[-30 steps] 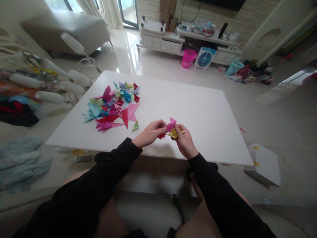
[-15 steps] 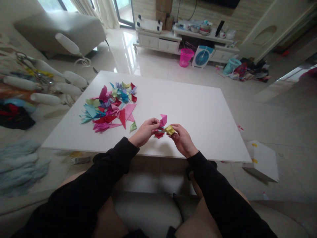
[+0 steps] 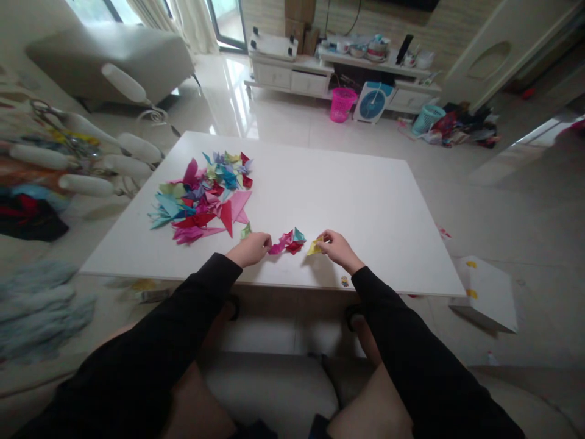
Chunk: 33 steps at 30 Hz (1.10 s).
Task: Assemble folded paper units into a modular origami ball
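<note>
My left hand [image 3: 250, 249] rests on the white table [image 3: 347, 195] near its front edge, fingers curled, touching a cluster of joined folded paper pieces [image 3: 287, 242] in pink, red and teal. My right hand [image 3: 336, 247] pinches a yellow folded paper piece [image 3: 315, 246] just right of that cluster, low on the table. A pile of coloured folded paper pieces [image 3: 203, 195] lies on the table's left part. One small green piece [image 3: 246, 230] lies loose between the pile and my left hand.
A white box [image 3: 487, 292] lies on the floor right of the table. A white rack with padded arms [image 3: 86, 158] stands to the left. A pink bin [image 3: 342, 103], a fan and a low cabinet are at the far wall.
Both hands came down from a raised position to the table. The pink, red and teal cluster now lies on the surface, and the yellow piece has separated from it to the right.
</note>
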Tool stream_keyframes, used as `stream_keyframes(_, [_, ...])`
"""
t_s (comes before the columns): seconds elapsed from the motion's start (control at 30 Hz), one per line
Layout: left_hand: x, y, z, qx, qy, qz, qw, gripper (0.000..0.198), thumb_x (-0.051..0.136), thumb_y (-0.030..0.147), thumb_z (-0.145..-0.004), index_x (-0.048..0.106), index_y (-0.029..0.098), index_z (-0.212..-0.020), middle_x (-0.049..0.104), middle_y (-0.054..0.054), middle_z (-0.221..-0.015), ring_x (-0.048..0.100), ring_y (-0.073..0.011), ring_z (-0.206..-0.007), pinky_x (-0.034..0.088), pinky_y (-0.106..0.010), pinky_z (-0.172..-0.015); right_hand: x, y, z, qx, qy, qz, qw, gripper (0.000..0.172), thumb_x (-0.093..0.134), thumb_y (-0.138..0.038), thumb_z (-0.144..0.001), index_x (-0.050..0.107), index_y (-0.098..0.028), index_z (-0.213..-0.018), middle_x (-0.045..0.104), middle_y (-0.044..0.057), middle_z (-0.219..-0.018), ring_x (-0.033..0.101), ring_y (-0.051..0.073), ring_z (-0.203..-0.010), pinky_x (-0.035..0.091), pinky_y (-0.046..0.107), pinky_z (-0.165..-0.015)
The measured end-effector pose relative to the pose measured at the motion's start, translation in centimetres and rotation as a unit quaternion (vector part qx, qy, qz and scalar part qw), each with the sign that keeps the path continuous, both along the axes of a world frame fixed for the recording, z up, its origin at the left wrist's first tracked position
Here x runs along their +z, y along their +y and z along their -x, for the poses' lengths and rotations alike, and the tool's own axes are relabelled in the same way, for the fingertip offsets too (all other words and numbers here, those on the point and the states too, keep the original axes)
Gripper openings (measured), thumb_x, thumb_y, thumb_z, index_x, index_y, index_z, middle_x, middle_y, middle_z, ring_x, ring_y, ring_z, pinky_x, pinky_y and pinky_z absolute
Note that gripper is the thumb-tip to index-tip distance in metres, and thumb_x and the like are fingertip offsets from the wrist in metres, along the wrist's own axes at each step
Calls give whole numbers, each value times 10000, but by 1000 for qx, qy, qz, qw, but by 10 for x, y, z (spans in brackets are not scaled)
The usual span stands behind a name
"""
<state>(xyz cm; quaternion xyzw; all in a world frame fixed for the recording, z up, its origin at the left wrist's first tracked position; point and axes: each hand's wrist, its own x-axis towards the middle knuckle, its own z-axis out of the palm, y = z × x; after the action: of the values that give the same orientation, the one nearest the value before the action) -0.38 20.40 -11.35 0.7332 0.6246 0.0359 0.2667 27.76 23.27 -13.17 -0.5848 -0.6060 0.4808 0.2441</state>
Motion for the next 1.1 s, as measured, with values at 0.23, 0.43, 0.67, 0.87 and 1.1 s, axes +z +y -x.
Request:
stream_keyframes(0.23, [-29, -14, -4, -15, 55, -24, 998, 201, 510, 117, -851, 706, 150, -824, 723, -136, -898, 671, -248, -879, 470, -327, -784, -33, 4, 0, 19, -70, 0, 997, 255, 594, -203, -845, 672, -171, -1085, 685, 76, -1052, 649, 154, -842, 534, 289, -794])
stream_keyframes(0.43, [-32, -15, -18, -12, -6, -51, 999, 192, 497, 77, -826, 664, 172, -825, 703, -122, -888, 656, -248, -868, 454, -326, -774, -31, 4, -4, 54, -171, -101, 979, 415, 576, -78, -793, 640, -154, -1196, 633, 120, -1173, 628, 179, -970, 513, 312, -898])
stream_keyframes(0.67, [-19, -18, -19, 6, -28, -38, 999, 203, 536, 66, -798, 597, 173, -960, 673, -82, -833, 624, -226, -783, 400, -303, -689, -21, -4, -6, 127, -212, -159, 956, 456, 555, -34, -782, 629, -160, -1214, 599, 97, -1136, 609, 172, -896, 497, 284, -862])
stream_keyframes(0.87, [-14, -4, 12, 13, 18, -65, 998, 219, 570, 101, -766, 636, 156, -968, 672, -121, -975, 631, -250, -913, 460, -330, -788, -17, -7, -1, 144, -217, -138, 955, 282, 543, -17, -813, 660, -152, -1032, 572, 80, -1096, 599, 134, -806, 499, 256, -791])
stream_keyframes(1.1, [-21, 13, 49, 52, 105, -28, 993, 277, 657, 232, -766, 737, 134, -1012, 714, -159, -1033, 652, -295, -1031, 496, -375, -948, -18, -7, 6, 209, -179, -157, 949, 291, 528, 17, -806, 676, -141, -1001, 614, 93, -1138, 639, 158, -949, 500, 271, -898])
